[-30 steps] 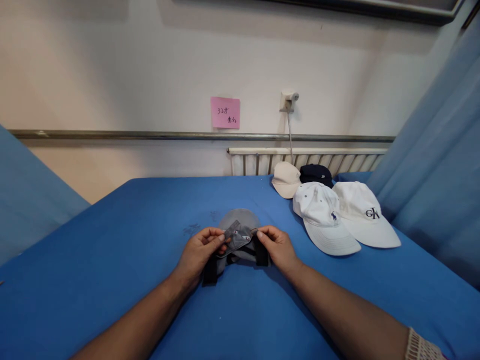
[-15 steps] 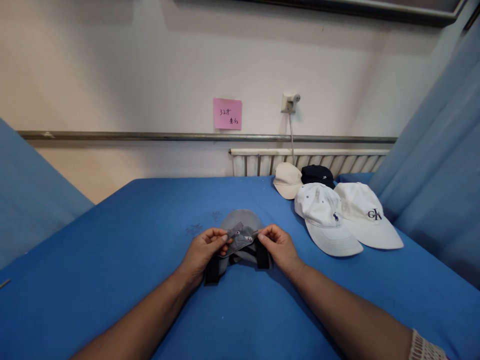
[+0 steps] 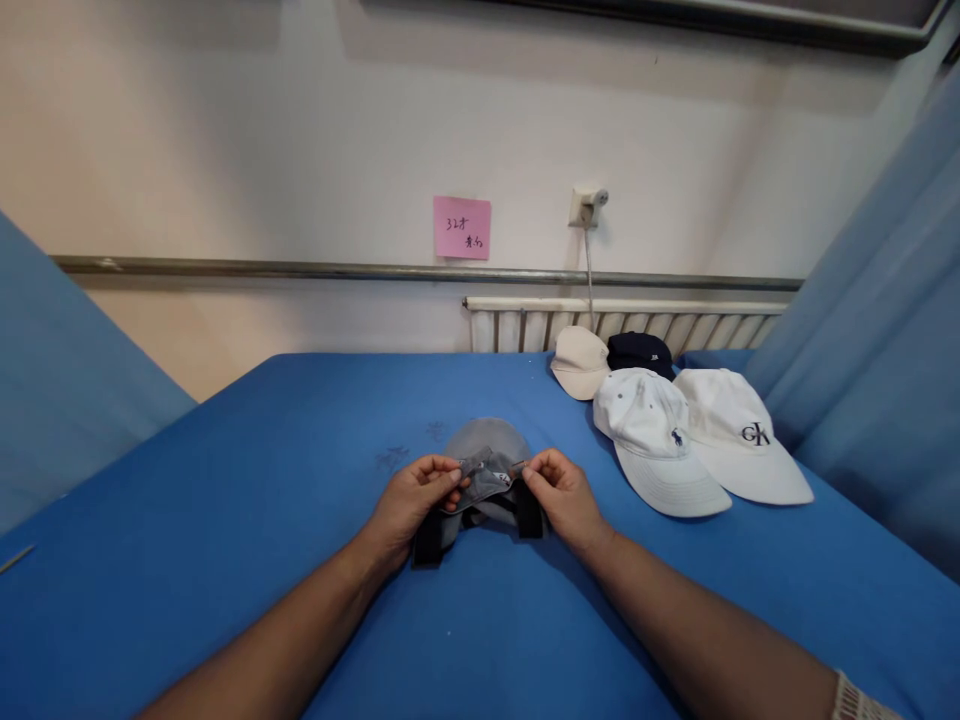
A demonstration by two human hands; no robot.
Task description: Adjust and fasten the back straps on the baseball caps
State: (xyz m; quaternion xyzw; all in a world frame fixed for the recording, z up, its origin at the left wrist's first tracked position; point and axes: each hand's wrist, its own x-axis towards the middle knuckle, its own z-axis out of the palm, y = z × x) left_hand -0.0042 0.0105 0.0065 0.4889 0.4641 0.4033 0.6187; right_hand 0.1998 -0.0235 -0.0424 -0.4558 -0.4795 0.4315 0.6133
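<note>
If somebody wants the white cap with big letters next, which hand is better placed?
Probably the right hand: the lettered white baseball cap lies to the right, nearer to it than to the left hand. Both pinch the gray baseball cap, so the right must let go first.

The left hand [image 3: 411,498] and right hand [image 3: 567,495] pinch 1 grey cap [image 3: 487,436] between them on a blue sheet [image 3: 300,480]. To the right lie 2 white caps [image 3: 671,486], 1 cream cap [image 3: 579,365] and 1 navy cap [image 3: 636,353], near a radiator [image 3: 508,332].
</note>
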